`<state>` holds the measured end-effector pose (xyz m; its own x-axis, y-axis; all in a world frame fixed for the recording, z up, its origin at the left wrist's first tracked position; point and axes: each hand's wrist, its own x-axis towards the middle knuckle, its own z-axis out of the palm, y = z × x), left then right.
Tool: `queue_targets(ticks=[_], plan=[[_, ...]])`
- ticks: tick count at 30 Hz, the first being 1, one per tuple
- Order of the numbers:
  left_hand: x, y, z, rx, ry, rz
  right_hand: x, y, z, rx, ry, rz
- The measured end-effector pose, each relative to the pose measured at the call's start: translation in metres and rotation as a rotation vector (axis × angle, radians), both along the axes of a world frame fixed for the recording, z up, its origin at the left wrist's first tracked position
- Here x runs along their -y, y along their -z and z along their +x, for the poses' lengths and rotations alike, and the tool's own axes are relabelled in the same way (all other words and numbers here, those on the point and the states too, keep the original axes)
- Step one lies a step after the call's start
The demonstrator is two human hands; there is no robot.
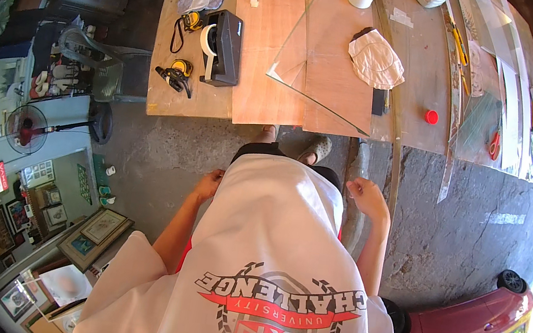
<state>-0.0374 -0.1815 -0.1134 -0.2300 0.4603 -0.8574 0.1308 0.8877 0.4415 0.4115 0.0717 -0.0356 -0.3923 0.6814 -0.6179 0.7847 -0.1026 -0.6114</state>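
Observation:
My left hand [211,182] hangs beside my left thigh, its fingers curled in near the shirt's side and partly hidden there; I see nothing in it. On the other side, my right hand [367,196] is raised a little off my hip, fingers bent in and holding nothing visible. Both hands are apart from the worktable [187,102] before me. A clear glass sheet [321,92] lies on it, with one corner near the front edge. Beyond that edge rests a crumpled whitish cloth [378,61], dark at one end.
A black tape dispenser [228,49] and yellow-black tape measures [175,76] lie at the table's left. To the right are a red cap [431,117], red scissors [494,145], a cutter knife [459,45] and long strips. A fan [27,130] stands left; a red car [461,330] is parked right.

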Motion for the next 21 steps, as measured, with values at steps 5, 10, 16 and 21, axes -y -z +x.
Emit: queue_targets(ticks=[5,10,16,21], plan=[[0.0,-0.017,0.022,-0.105,0.177,0.04,0.005,0.0,0.015,-0.083,0.142,0.003],[-0.051,-0.077,0.02,0.029,0.461,-0.102,0.015,0.002,0.028,-0.013,0.091,0.0],[-0.174,-0.238,0.014,-0.019,0.46,0.003,0.01,-0.011,0.03,-0.254,0.26,0.124],[-0.298,-0.309,0.029,-0.303,0.369,0.737,-0.024,-0.047,0.003,-0.404,0.29,0.393]])
